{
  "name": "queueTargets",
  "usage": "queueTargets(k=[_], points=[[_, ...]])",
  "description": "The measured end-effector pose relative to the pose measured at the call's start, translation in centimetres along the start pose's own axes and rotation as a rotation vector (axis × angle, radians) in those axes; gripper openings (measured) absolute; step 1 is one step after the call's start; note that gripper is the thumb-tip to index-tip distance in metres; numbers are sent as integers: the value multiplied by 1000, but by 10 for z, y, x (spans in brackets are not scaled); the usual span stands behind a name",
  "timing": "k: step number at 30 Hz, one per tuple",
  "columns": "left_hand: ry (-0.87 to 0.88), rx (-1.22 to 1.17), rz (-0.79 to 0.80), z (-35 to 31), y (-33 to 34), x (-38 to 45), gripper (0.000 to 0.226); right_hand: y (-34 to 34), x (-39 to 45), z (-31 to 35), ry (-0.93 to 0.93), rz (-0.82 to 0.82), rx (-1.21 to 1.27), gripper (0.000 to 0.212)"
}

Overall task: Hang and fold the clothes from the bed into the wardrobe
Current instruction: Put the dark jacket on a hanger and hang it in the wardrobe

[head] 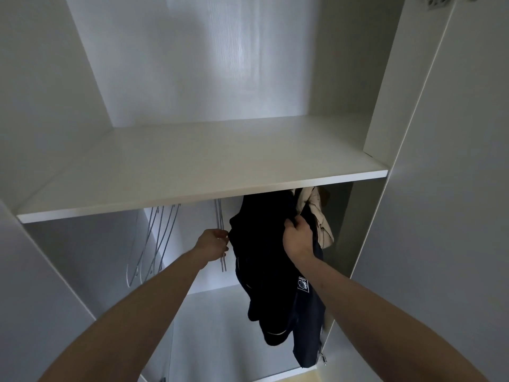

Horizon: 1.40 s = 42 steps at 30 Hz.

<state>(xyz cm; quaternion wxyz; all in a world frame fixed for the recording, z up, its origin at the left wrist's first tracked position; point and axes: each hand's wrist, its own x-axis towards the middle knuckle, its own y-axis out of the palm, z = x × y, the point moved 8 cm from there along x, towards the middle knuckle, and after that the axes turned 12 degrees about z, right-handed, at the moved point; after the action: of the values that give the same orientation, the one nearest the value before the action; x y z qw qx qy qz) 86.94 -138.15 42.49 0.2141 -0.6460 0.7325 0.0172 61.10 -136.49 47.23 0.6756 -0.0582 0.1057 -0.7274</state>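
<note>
The right hand (298, 238) grips the dark jacket (278, 271) to steady it, while the left hand (213, 245) pinches a hanger (221, 244) beside it, probably making room.

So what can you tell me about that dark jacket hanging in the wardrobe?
The dark jacket looks navy or black, made of smooth cloth. It hangs under the white shelf, bunched and drooping, beside a beige garment. A small white square patch shows low on it, and a metal zip pull dangles at the bottom. The right hand grips its upper part. The left hand holds a thin wire hanger at its left edge. What it hangs from is hidden.
</note>
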Motion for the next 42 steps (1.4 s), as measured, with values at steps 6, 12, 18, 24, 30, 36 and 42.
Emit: queueTargets(k=[6,12,18,24,30,36,42], points=[[19,18,-14,0,-1,-3,38,-10,31,-6,-8,-84,-110,14],[15,14,-7,-1,0,0,35,-19,68,-1,9,-83,-248,26],[43,32,-24,-11,6,7,33,-17,88,-23,77,35,-405,42],[84,6,-21,-25,23,13,31,-18,93,-57,141,150,-494,42],[157,28,-21,-42,48,6,28,-26,104,-69,182,234,-493,45],[186,52,-23,-31,67,-25,26,-28,94,-89,147,192,-410,43],[132,70,35,-5,82,-78,25,-35,45,-106,103,95,-132,18]])
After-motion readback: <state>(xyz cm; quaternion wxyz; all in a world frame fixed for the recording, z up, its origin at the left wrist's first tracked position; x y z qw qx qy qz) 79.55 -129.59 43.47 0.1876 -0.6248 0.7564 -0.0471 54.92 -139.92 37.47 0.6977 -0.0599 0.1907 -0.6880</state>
